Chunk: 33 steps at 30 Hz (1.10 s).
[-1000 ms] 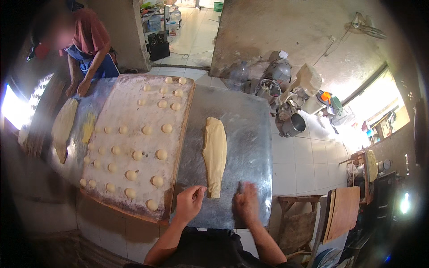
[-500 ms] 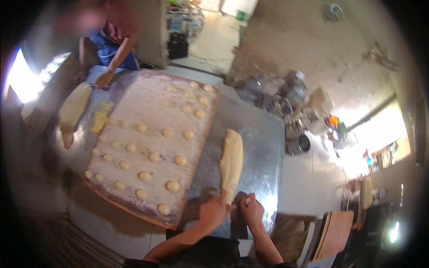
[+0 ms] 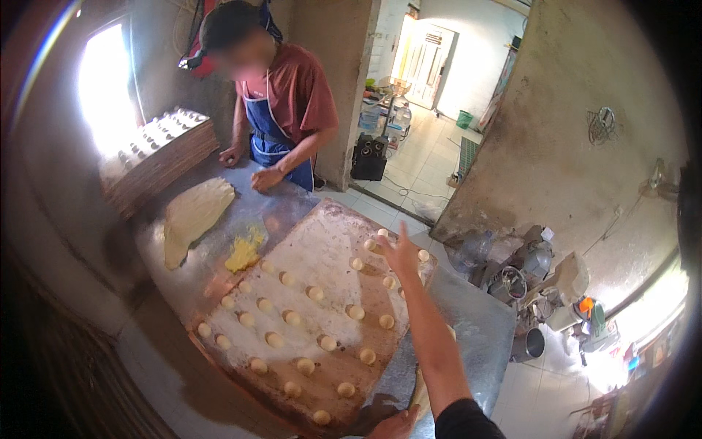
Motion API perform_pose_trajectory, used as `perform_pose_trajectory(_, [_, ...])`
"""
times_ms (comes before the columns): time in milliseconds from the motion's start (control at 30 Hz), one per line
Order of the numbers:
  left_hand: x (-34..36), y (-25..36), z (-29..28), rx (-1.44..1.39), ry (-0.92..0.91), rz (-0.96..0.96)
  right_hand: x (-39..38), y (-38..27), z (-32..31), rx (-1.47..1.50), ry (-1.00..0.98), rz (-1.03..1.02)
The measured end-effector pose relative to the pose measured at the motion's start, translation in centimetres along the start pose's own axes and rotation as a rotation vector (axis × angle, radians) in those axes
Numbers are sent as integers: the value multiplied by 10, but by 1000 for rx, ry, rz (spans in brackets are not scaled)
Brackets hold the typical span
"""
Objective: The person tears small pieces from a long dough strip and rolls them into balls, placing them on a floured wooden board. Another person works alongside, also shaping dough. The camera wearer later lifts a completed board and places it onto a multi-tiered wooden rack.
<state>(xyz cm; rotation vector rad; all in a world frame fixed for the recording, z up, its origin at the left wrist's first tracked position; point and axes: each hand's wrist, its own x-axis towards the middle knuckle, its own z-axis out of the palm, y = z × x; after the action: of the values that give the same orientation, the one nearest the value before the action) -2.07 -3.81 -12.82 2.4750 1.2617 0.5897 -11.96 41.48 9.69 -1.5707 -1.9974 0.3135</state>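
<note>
My right hand point(image 3: 395, 249) reaches forward over the floured board point(image 3: 307, 238), fingers apart, among pale round dough balls point(image 3: 356, 312) at its far right. My left hand point(image 3: 391, 426), cut off by the lower edge, touches the long dough piece point(image 3: 419, 384) on the metal tabletop point(image 3: 475, 329) right of the board; its fingers are partly hidden. My right forearm covers much of that dough.
A co-worker point(image 3: 289, 95) in a blue apron stands back left, hands by a flattened dough piece point(image 3: 194, 216) and yellow paste point(image 3: 247, 249). A stack of boards point(image 3: 157, 164) stands by the bright window. Pots point(image 3: 526, 344) and containers crowd the floor at right; a doorway point(image 3: 420, 146) is behind.
The view has swung left and up toward the co-worker. My right hand has moved from beside the dough piece forward over the board; my left hand remains low by that piece.
</note>
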Motion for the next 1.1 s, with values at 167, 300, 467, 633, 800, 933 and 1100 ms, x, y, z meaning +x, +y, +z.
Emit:
perform_pose_trajectory(167, [9, 6, -23, -566, 130, -498, -232, 52, -135, 312, 153, 248])
perform_pose_trajectory(300, [44, 23, -179, -766, -302, -450, -431, 135, -132, 724, 74, 1022])
perform_pose_trajectory(467, [-3, 61, -225, -91, -13, 187, -461, 91, -110, 1277, -33, 1152])
perform_pose_trajectory(633, [54, 78, -200, -454, 204, 318, -505, 90, -124, 1210, -9, 1085])
perform_pose_trajectory(800, [56, 56, -120, -240, 5, 232, -550, 94, -130, 662, 144, 826])
perform_pose_trajectory(933, [50, 52, -109, -346, 132, 211, -568, 104, -139, 198, 176, 532])
perform_pose_trajectory(1100, [60, 46, -122, -189, 17, 85, -582, 93, -187, 23, 188, 291])
